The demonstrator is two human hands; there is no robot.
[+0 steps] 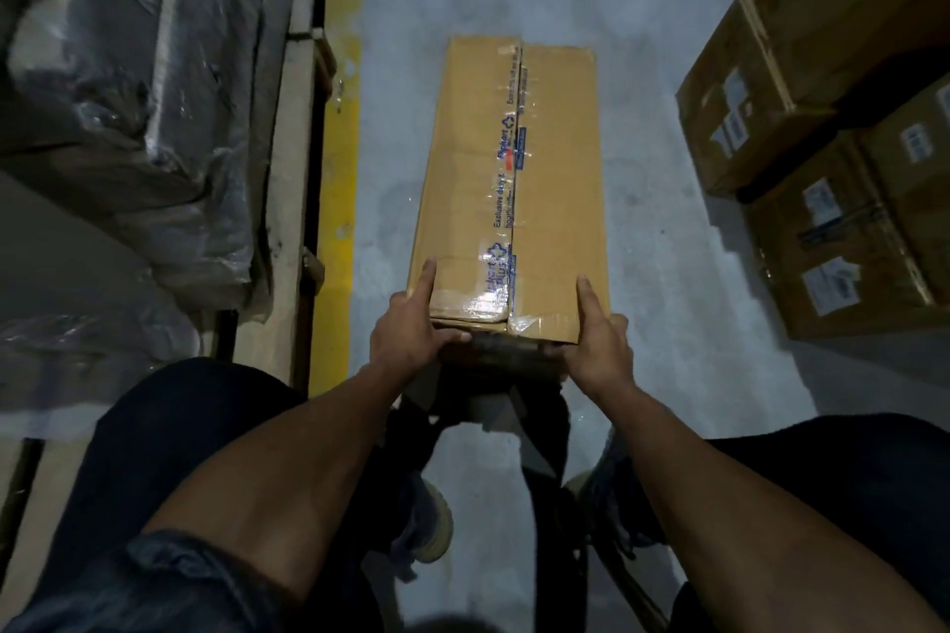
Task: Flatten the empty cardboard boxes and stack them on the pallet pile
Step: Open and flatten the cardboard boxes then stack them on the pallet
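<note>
Two hands grasp the near end of a long cardboard box point(509, 185) that lies on the grey floor point(642, 221) and stretches away from the person: the left hand point(411, 326) clamps the near left corner, index finger laid straight along the top edge and thumb hooked into the open end, while the right hand point(601, 339) mirrors it at the near right corner, index finger pointing forward and the other fingers wrapped round the side. Both forearms reach forward and down between bent knees, wrists nearly level, so the person seems to be crouching over the box. Printed tape point(506, 201) runs along its top seam and looks intact, while the near end appears already opened, so flattening looks barely begun; next, I judge, the seam must be split or the walls pushed sideways to collapse it. Left of the hands lie plastic-wrapped goods point(128, 118) on a wooden pallet point(293, 170) beside a yellow floor line point(339, 170); to the right stand stacked labelled cartons point(833, 144).
</note>
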